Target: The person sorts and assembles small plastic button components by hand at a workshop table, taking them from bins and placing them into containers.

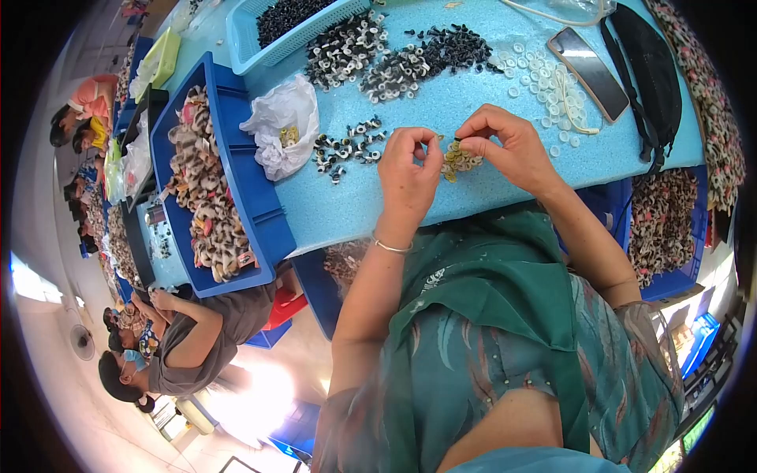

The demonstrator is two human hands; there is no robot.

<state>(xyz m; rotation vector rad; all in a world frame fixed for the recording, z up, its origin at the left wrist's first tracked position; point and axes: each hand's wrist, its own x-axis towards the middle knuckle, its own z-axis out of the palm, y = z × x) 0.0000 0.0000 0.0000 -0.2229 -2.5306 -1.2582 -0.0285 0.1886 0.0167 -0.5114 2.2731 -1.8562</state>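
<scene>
My left hand (410, 167) is closed in a pinch above the blue tabletop (347, 213); a tiny yellowish bit shows at its fingertips, too small to name. Opposite it, a short gap away, my right hand (511, 148) pinches a small black piece (456, 140) between thumb and forefinger. Just below the fingertips lies a little heap of yellow ring-shaped parts (451, 169). Left of my left hand are scattered small black-and-white parts (347, 148), some with yellow on them. To the right of my right hand, translucent white round discs (554, 118) are spread out.
Piles of black and white parts (394, 71) lie beyond my hands, near a light blue basket (276, 51). A white plastic bag (293, 102) sits beside a blue crate (260, 205) of furry pieces. At right are a phone (590, 72) and black bag (646, 87). A co-worker (197, 339) sits left.
</scene>
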